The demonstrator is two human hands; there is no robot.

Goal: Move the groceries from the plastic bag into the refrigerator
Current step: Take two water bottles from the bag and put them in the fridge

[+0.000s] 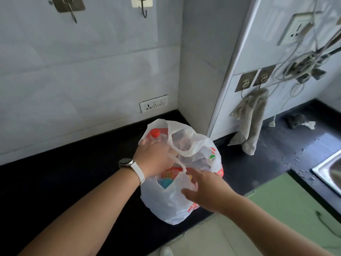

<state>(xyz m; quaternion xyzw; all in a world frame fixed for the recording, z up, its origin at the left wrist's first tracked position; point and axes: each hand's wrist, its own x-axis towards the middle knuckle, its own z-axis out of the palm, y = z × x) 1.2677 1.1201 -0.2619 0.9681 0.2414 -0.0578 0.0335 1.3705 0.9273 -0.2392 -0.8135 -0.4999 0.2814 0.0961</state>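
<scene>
Bag: plastic bag (171,206) upright on the surface (73,172), groceries inside, red-capped bottle (154,133) uppermost.
Left hand (155,159): inside the bag mouth; grip cannot be told.
Right hand (204,189): fingers spread at the bag's side.
Recommendation: steady the bag; lift the bottle clear of the handles.

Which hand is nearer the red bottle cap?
Left. The left hand is at the mouth of the bag, right beside the red cap; the right hand is at its near side, farther off.
</scene>
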